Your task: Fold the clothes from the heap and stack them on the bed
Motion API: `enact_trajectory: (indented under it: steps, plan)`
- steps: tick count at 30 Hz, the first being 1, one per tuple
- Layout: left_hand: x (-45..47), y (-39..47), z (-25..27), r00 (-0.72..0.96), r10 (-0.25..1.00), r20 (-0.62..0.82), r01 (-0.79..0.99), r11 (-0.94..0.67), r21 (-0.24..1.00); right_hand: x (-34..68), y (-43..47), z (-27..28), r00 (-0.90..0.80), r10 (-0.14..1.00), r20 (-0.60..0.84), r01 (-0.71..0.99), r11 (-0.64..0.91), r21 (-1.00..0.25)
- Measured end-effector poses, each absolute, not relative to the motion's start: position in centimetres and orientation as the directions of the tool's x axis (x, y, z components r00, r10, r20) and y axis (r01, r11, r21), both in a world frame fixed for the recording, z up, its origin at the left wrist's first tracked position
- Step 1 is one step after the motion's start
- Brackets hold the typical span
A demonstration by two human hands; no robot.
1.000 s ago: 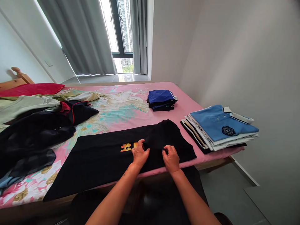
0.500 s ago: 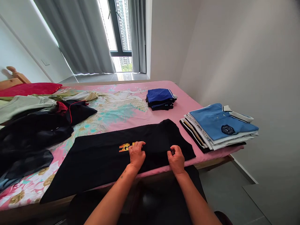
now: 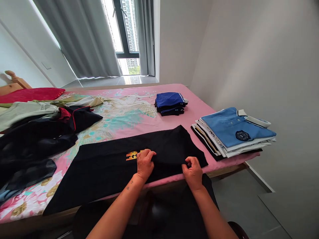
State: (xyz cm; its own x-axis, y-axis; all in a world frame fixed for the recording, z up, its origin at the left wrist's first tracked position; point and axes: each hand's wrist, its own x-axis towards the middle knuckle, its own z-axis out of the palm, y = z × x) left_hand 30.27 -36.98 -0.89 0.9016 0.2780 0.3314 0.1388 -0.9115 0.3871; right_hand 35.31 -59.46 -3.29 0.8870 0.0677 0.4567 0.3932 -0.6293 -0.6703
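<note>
A black T-shirt (image 3: 104,166) with a yellow-orange print lies lengthwise along the near edge of the bed, folded into a long strip. My left hand (image 3: 145,163) rests on it over the right part of the print, fingers partly bent and index finger stretched out. Near the shirt's right end, my right hand (image 3: 193,170) has its thumb and fingers curled together at the front edge, pinching the black cloth. The fingertips of that hand are partly hidden against the dark fabric.
A folded stack topped by a blue polo shirt (image 3: 236,127) sits on the bed's right corner. Farther back is a smaller pile of folded blue shorts (image 3: 169,100). Loose dark clothes (image 3: 32,142) heap on the left, with a red pillow (image 3: 32,94) behind. A wall (image 3: 249,59) stands right.
My right hand has shifted slightly right along the shirt's front edge. My left hand stays nearly in place on the print. The view has tilted a little.
</note>
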Motion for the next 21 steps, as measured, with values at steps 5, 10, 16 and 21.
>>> enact_trajectory:
  steps: [5, 10, 16, 21]
  plan:
    - [29.4, -35.8, -1.2, 0.962, 0.185, 0.203, 0.128, -0.956, 0.263, 34.9, -61.0, -3.7, 0.981, 0.126, 0.148, 0.192, -0.755, -0.627]
    - [28.0, -35.0, -1.8, 0.941, 0.238, 0.241, 0.154, -0.934, 0.324, 34.5, -60.8, -3.9, 0.983, 0.155, 0.094, 0.176, -0.698, -0.694]
    - [28.1, -35.7, -1.1, 0.925, 0.358, 0.124, 0.215, -0.766, 0.606, 34.6, -59.9, -3.7, 0.964, 0.239, -0.119, -0.040, -0.313, -0.949]
    - [30.6, -35.6, -1.1, 0.835, 0.539, -0.108, 0.440, -0.536, 0.720, 34.7, -60.1, -3.8, 0.928, 0.254, -0.273, -0.262, -0.077, -0.962]
